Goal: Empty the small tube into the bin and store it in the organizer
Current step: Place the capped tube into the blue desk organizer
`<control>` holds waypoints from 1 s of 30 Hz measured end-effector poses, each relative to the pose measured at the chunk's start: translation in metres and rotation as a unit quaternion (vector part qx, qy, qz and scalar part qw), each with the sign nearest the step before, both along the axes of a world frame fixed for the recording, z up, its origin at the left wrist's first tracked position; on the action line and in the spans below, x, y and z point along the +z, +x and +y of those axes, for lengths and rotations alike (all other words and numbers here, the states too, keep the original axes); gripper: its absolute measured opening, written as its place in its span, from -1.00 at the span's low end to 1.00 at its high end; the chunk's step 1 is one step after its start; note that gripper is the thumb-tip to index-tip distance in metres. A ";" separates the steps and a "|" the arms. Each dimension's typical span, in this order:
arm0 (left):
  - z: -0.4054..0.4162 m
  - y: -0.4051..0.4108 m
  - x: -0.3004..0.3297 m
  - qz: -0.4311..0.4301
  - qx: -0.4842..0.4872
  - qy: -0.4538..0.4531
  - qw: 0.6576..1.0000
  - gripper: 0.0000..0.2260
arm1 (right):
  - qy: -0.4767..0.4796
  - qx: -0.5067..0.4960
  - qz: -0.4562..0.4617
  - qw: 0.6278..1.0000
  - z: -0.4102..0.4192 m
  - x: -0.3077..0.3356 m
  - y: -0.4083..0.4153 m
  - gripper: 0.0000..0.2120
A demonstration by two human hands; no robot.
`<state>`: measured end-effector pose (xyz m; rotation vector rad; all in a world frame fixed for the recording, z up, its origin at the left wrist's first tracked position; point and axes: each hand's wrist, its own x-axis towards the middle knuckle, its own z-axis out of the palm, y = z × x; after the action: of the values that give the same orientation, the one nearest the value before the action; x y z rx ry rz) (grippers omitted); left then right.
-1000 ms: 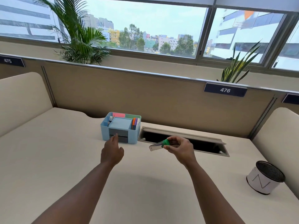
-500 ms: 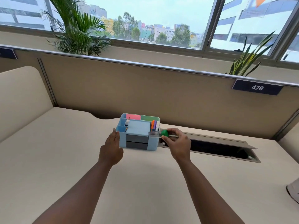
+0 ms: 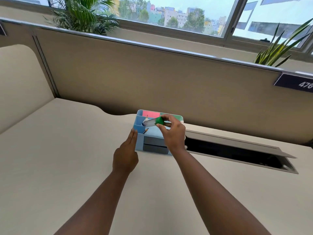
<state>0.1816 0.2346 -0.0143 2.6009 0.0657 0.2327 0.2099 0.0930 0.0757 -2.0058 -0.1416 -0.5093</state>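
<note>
right hand (image 3: 172,133), tube (image 3: 150,123) near-level, tip apparently leftward

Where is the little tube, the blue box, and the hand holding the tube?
tube (image 3: 149,123), head view, on its clear body.
blue box (image 3: 139,144), head view, on its front left wall.
right hand (image 3: 172,134), head view, on the back of the hand.

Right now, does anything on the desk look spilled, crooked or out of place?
Nothing spilled. The organizer sits slightly skewed to the desk edge, left hand flat against its side. The right hand holds the small tube tilted above it, green cap on.
</note>
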 end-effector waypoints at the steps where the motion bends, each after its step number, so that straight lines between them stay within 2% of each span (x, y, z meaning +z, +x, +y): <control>1: -0.003 -0.001 -0.001 -0.002 -0.001 -0.005 1.000 -0.32 | -0.012 0.008 -0.006 1.000 0.001 -0.001 0.001 -0.77; 11: 0.000 -0.005 -0.005 0.012 0.003 -0.012 1.000 -0.33 | -0.114 0.092 0.030 0.989 0.025 -0.018 0.020 -0.73; 19: -0.001 -0.005 -0.003 0.028 0.011 0.007 1.000 -0.32 | -0.095 0.087 0.077 0.989 0.020 -0.026 0.014 -0.75; 26: 0.005 -0.001 0.003 0.044 0.001 0.054 0.998 -0.33 | -0.114 0.066 0.085 0.988 -0.005 -0.015 0.005 -0.73; 30: 0.007 0.000 0.025 0.079 0.000 0.119 0.990 -0.31 | -0.133 0.062 0.078 0.986 -0.022 0.006 -0.003 -0.70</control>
<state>0.1817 0.2417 0.0112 2.8533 0.0999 0.0357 0.2068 0.0708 0.0819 -2.2709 -0.2472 -0.2620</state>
